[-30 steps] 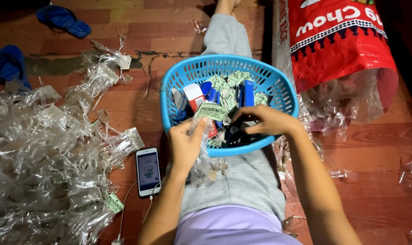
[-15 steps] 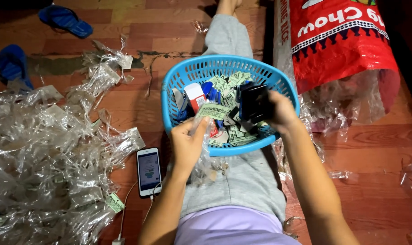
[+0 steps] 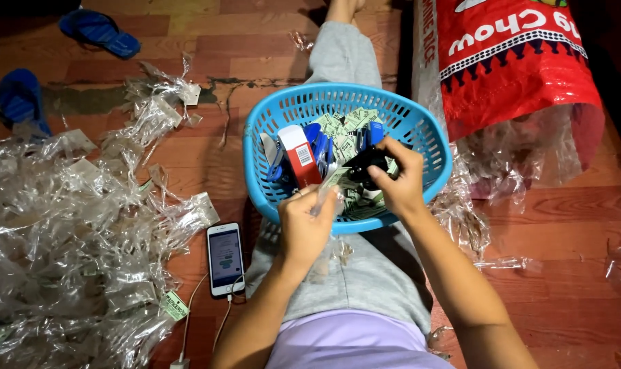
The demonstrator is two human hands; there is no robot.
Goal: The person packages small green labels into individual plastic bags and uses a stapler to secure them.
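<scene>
Since half a second ago, the right hand (image 3: 400, 183) has come down from the far right rim of the blue basket (image 3: 269, 198) toward its middle, bringing the small black object (image 3: 365, 164) with it; the left hand (image 3: 305, 225) has barely shifted at the near rim.

Now the right hand grasps the black object between thumb and fingers, just above the paper tags (image 3: 348, 126) that fill the basket's floor. What the object is cannot be told; it is dark and partly covered by the fingers. The left hand is closed around a crumpled piece of clear plastic wrap (image 3: 326, 195), pinched at the fingertips, with the loose end of the wrap hanging below the hand over the person's lap. The two hands are near each other but apart.

The basket rests on the person's outstretched legs, clad in grey trousers (image 3: 344, 61). Inside it, left of the hands, stands a red and white box (image 3: 301, 156), tilted, with blue items (image 3: 322, 147) just beside it.

On the wooden floor (image 3: 563, 260) to the left lies a big heap of clear plastic wrappers (image 3: 71, 225). A white phone (image 3: 225, 258) lies face up between the heap and the person's leg, with a cable running from its near end. Two blue sandals (image 3: 98, 31) sit at the far left. At the right, a red sack (image 3: 515, 61) lies on its side with more clear plastic spilling from its mouth.
</scene>
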